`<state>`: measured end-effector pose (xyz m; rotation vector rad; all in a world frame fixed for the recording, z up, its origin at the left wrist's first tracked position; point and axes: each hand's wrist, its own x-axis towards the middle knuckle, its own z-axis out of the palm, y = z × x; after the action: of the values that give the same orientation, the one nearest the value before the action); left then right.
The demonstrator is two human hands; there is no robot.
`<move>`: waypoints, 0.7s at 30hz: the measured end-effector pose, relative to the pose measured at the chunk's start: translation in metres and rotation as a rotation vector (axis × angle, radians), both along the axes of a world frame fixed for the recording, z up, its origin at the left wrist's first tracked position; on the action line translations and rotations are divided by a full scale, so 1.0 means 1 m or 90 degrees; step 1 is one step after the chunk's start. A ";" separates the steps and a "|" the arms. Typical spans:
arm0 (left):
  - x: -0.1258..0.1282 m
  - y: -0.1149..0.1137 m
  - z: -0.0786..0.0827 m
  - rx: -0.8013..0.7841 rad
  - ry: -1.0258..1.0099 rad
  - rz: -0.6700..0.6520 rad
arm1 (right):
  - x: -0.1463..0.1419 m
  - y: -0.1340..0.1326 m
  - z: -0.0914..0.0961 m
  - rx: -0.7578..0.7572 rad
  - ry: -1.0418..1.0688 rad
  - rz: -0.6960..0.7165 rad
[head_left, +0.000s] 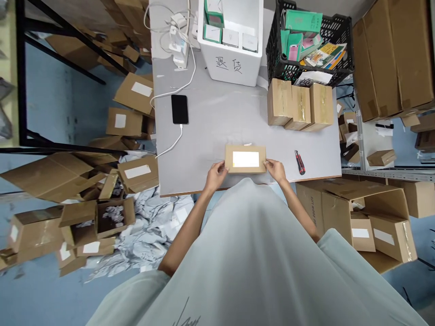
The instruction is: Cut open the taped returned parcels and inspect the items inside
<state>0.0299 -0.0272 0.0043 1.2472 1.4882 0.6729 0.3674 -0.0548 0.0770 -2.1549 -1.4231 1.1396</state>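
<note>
A small brown cardboard box [245, 159] with a white label on top lies near the front edge of the grey table [217, 122]. My left hand [216, 174] grips its left end with curled fingers. My right hand [276, 170] grips its right end the same way. A red and black utility knife [299, 162] lies on the table just right of my right hand.
Three taped cardboard boxes [300, 105] stand at the back right, before a black crate [308, 43] of coloured packets. A white foam bin [234, 38] stands at the back. A black phone [179, 109] lies on its charging cable. Opened boxes litter the floor on both sides.
</note>
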 end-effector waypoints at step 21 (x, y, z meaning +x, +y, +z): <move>0.003 -0.007 0.013 -0.107 -0.028 0.040 | -0.008 -0.017 -0.004 -0.053 0.107 0.023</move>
<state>0.0328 -0.0339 0.0176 1.0562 1.5203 0.5999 0.3591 -0.0722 0.0730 -2.0411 -1.3674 1.3804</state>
